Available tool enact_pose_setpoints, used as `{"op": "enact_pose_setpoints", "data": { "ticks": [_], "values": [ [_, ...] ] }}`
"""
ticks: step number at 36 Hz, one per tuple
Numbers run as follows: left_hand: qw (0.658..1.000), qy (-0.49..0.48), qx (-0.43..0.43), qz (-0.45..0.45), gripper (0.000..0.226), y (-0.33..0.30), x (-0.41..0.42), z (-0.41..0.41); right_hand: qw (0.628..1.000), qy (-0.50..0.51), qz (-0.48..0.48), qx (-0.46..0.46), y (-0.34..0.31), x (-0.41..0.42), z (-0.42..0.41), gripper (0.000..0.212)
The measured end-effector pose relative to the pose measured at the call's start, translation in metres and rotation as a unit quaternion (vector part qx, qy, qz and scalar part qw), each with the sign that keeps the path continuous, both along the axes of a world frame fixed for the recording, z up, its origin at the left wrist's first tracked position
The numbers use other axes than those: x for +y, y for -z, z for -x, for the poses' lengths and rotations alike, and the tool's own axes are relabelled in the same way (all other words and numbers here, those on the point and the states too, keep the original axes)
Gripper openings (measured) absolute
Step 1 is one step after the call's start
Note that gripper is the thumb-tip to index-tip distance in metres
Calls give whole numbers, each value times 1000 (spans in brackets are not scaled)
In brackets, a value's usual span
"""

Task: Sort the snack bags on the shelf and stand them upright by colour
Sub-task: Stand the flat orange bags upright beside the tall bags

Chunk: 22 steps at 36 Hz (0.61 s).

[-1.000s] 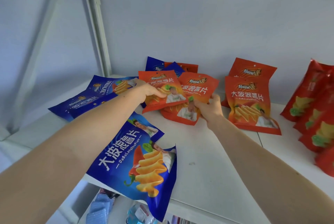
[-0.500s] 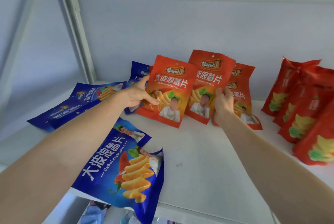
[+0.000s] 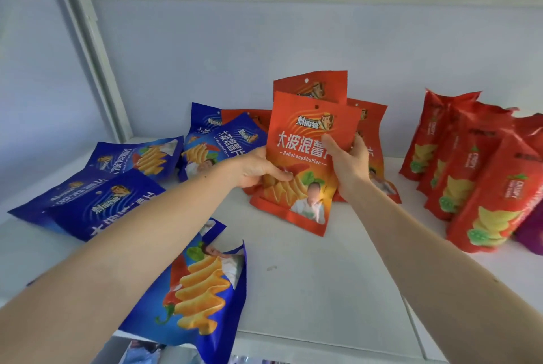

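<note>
White shelf [image 3: 308, 290] filled mid-frame; left hand [image 3: 258, 168] and right hand [image 3: 348, 159] both gripped orange bags [image 3: 305, 158] upright.

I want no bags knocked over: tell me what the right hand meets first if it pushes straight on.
Probably the orange bags standing just behind the right hand, then the back wall; depth is unclear.

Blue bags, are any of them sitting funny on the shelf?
Yes. The nearest blue bag lies flat and pokes out over the shelf's front edge, so it might slip off. The other blue bags lie flat and jumbled at the left, not standing like the red bags.
</note>
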<state>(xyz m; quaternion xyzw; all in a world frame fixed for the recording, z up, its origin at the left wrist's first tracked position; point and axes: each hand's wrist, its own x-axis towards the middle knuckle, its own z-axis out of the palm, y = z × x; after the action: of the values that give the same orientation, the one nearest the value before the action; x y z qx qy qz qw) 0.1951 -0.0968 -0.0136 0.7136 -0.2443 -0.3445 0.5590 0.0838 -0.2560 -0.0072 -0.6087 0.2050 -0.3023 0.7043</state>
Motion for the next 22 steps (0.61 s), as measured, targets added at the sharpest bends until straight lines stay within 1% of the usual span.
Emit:
{"op": "enact_pose_setpoints", "data": {
  "ticks": [2,5,8,10,11,13,14,17,19,22],
  "values": [
    [1000,6,2,-6,72,0,-9,4,1000,25,13,1,0,-8,3,42],
    [1000,-4,-11,-11,72,-2,-24,12,999,47,-5,1,-2,-23,9,46],
    [999,-28,3,17,58,-3,-40,21,999,44,-25,16,-3,-41,17,46],
    [998,-45,23,35,57,-2,-51,27,998,38,-41,33,-3,-52,24,45],
    [998,-45,25,39,52,-2,-56,31,997,36,-43,46,-3,-57,28,44],
    [998,-40,27,46,31,2,-66,39,996,37,-27,76,2,-65,34,43],
    [997,-48,28,49,29,5,-71,42,995,42,-18,88,6,-69,36,41],
    [996,-64,36,58,45,14,-87,49,991,63,-1,122,17,-78,40,44],
    [995,-66,47,64,49,17,-97,54,986,82,16,147,22,-84,42,49],
    [992,-80,71,70,57,17,-109,60,974,111,74,183,25,-89,43,45]
  ]
}}
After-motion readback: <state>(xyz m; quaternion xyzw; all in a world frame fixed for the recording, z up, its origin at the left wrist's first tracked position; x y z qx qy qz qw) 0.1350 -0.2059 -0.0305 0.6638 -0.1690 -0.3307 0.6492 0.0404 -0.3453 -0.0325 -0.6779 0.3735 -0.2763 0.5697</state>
